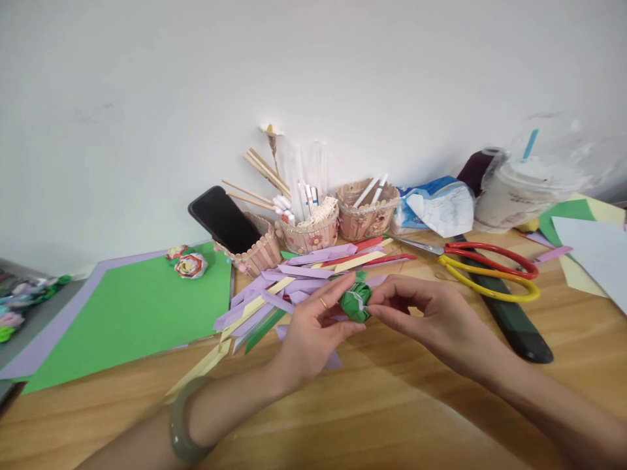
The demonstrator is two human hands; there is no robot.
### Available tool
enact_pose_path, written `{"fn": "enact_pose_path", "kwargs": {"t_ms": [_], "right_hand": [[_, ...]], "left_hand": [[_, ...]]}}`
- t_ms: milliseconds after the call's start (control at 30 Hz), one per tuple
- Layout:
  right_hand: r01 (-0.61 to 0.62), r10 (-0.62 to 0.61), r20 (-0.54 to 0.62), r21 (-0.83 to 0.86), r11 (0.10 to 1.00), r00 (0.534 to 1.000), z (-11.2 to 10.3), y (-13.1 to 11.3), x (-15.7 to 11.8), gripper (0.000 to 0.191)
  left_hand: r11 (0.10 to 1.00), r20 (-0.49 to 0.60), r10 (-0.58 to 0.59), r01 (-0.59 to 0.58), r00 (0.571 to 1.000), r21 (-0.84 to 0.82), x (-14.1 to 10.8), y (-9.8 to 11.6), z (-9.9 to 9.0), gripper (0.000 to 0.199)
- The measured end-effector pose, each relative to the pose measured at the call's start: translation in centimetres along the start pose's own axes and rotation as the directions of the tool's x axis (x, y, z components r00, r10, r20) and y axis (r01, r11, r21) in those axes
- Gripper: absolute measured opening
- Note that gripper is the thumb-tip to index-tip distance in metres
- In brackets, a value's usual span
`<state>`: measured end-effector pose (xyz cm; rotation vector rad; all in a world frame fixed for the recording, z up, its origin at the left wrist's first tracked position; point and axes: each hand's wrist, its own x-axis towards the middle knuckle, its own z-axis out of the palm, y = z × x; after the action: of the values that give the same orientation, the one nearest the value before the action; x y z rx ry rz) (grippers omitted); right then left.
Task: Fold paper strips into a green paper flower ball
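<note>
Between my two hands, above the wooden table, is a small green folded-paper ball (353, 304) with a bit of white or pale paper at its middle. My left hand (318, 320) grips it from the left between thumb and fingers. From the right, my right hand (416, 305) pinches at its edge with thumb and forefinger; whatever lies between those fingertips is too small to make out. Behind and left of the ball lies a loose pile of folded paper strips (298, 285) in purple, yellow, red and green.
Scissors (490, 261) with red and yellow handles rest across a black flat-handled tool (519, 326) at right. Along the wall stand decorated baskets (365, 215), a phone (223, 219), a tissue pack (434, 205) and a lidded cup (509, 192). Paper flowers (190, 264) sit on green sheets (132, 320).
</note>
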<state>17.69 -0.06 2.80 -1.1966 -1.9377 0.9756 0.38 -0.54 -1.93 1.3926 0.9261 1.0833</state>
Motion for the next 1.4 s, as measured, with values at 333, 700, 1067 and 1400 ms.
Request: {"fn": "enact_pose_path", "kwargs": {"t_ms": [333, 700, 1067, 1400], "right_hand": [[0.154, -0.189, -0.102, -0.285, 0.946, 0.977, 0.9, 0.5, -0.6, 0.013], [0.327, -0.375, -0.208, -0.231, 0.916, 0.903, -0.1, 0.9, -0.4, 0.007], [0.364, -0.397, -0.165, -0.2, 0.91, 0.903, 0.0, 0.7, -0.5, 0.01], [0.331, -0.363, -0.163, -0.191, 0.924, 0.918, 0.0, 0.6, -0.5, 0.007]], "left_hand": [[0.991, 0.01, -0.061, 0.061, 0.998, -0.115, 0.2, 0.3, 0.2, 0.053], [0.906, 0.15, -0.032, 0.092, 0.988, -0.413, 0.4, 0.3, -0.2, 0.051], [0.827, 0.153, -0.15, 0.209, 0.977, -0.522, 0.1, 0.7, 0.0, 0.048], [0.905, 0.126, -0.064, 0.111, 0.99, -0.411, 0.9, -0.5, 0.0, 0.066]]}}
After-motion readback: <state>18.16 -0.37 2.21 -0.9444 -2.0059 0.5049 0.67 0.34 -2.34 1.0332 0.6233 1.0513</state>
